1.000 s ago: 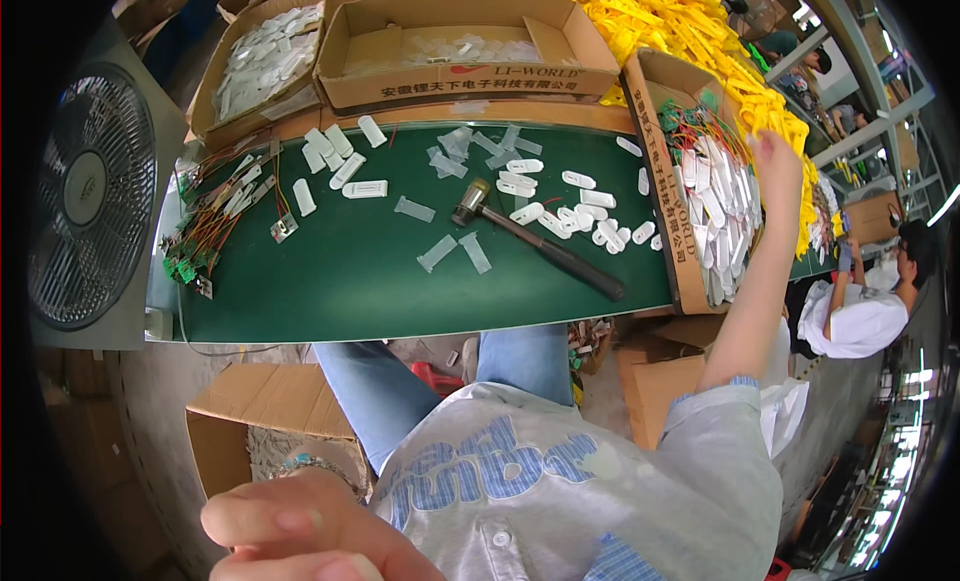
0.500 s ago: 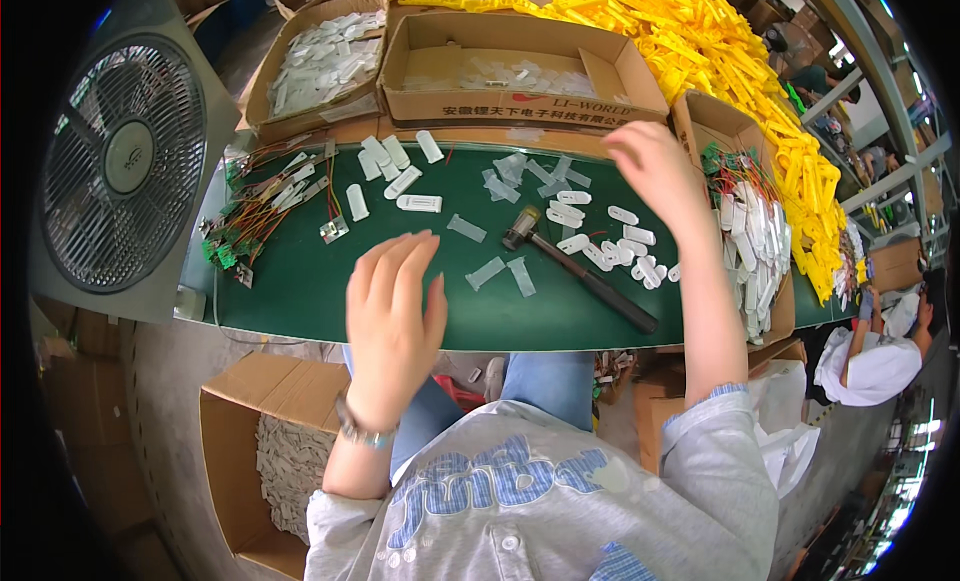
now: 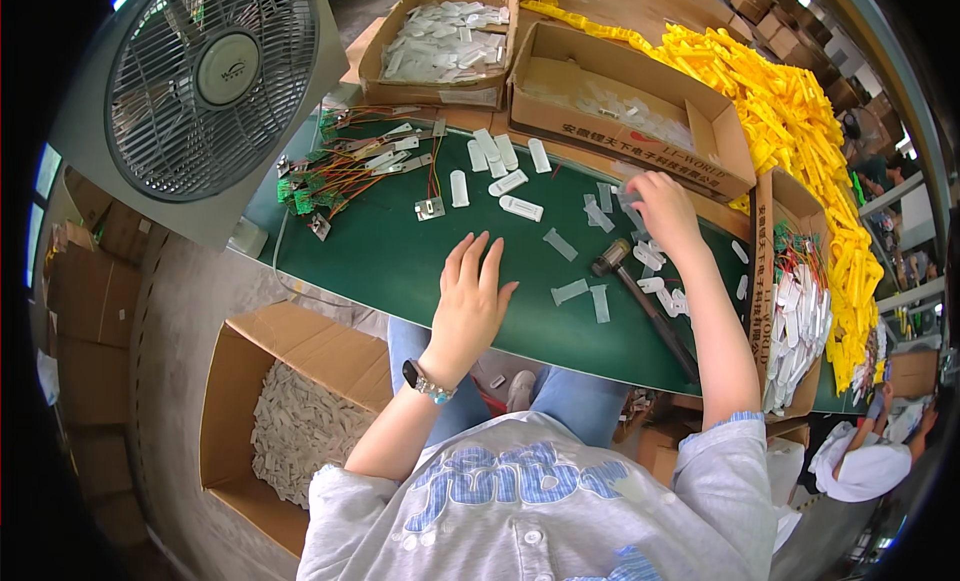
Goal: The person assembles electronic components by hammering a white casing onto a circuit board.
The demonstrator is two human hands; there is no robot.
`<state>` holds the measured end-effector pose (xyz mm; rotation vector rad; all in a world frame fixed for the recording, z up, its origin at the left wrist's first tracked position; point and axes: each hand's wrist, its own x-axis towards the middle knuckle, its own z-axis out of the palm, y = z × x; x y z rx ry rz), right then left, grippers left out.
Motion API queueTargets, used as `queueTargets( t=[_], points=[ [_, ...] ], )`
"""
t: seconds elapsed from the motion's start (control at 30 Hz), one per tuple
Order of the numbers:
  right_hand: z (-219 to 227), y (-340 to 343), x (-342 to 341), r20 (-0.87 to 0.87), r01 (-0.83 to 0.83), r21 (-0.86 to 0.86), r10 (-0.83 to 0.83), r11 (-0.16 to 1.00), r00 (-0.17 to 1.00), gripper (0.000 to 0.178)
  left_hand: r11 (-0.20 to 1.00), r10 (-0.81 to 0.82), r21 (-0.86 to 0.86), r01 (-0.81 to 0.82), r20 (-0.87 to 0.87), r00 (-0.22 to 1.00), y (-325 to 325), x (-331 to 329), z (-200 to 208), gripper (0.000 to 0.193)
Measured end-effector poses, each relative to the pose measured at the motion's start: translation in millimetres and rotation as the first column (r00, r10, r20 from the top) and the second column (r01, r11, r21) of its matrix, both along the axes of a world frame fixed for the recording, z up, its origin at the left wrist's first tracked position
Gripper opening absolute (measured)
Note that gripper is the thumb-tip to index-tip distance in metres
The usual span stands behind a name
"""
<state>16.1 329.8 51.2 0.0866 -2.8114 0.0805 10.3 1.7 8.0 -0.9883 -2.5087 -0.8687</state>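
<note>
Green table (image 3: 390, 246), one in number, crosses the middle of the frame. One yellow heap (image 3: 780, 111) fills the upper right, and one fan (image 3: 228, 71) stands at upper left. Two open cartons (image 3: 622, 131) are at upper middle. At centre, the left hand (image 3: 468, 299) is empty, its fingers spread. The right hand (image 3: 665, 209) has bent fingers; whether it grips something, I cannot tell. One hammer (image 3: 650, 311) lies below it. About eight white cases (image 3: 508, 183) lie at upper centre. Clear sleeves (image 3: 597, 213), overlapping, lie just beside the right fingertips, well apart from the left hand; three more lie loose between both hands.
</note>
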Motion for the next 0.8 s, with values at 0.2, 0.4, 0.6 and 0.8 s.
queueTargets(
  t=[0.2,0.4,0.6,0.8],
  points=[
    [9,-11,45,-0.068,0.179,-0.008,-0.179,0.984,0.981,0.021,0.998,-0.053,-0.039,0.052,-0.013,0.999,8,-13,1,0.049],
    [1,-5,70,0.049,0.198,-0.237,-0.192,0.951,0.980,0.028,0.976,-0.156,-0.178,0.125,-0.172,0.973,42,-74,17,0.046],
    [-3,0,87,0.108,0.221,-0.393,-0.194,0.892,0.975,0.029,0.912,-0.263,-0.358,0.201,-0.134,0.955,54,-94,16,0.030],
    [-5,-9,103,0.090,0.311,-0.471,-0.306,0.825,0.948,0.026,0.971,-0.201,-0.127,0.200,0.008,0.980,44,-72,24,0.036]
  ],
)
